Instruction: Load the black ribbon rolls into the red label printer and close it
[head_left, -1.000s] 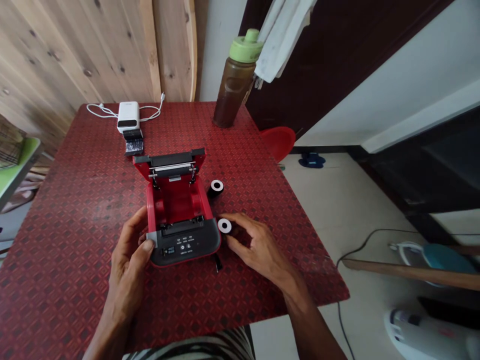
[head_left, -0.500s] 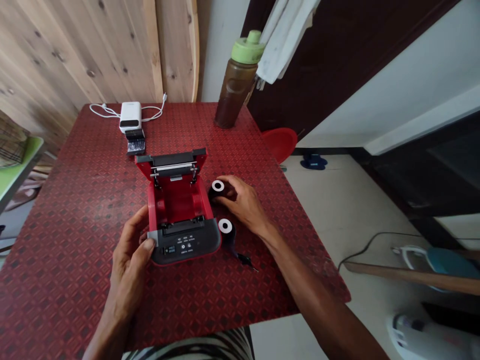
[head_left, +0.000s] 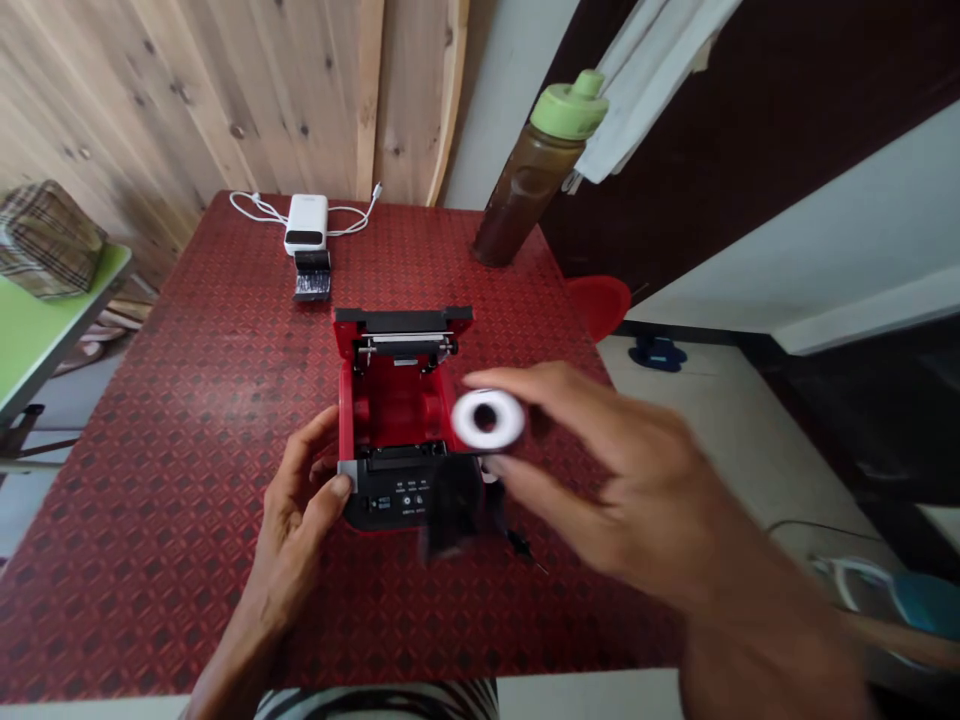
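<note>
A small red-and-black label printer [head_left: 401, 405] stands on the table with its lid raised and its red bay bare. My left hand [head_left: 304, 495] grips its near left side, thumb on the grey corner and fingers along the wall. Raised toward the camera, my right hand [head_left: 600, 460] pinches a paper roll [head_left: 489, 420] between thumb and fingers, its white ring-shaped end facing up. A dark loose strip [head_left: 450, 505] hangs from it in front of the printer's panel, smeared by motion. Partly behind my right thumb, a second roll [head_left: 491, 478] is mostly hidden on the table.
On the red patterned table [head_left: 187, 400] lies a small dark pointed thing [head_left: 521, 545]. A white power bank [head_left: 306, 222] with a cable lies at the back, beside a black curled strip [head_left: 312, 275]. A bottle with a green lid [head_left: 536, 165] stands at the back right.
My right hand has lifted the farther paper roll off the table and brought it up, closer to the camera, beside the printer. My left hand stays on the printer. The view has shifted.
</note>
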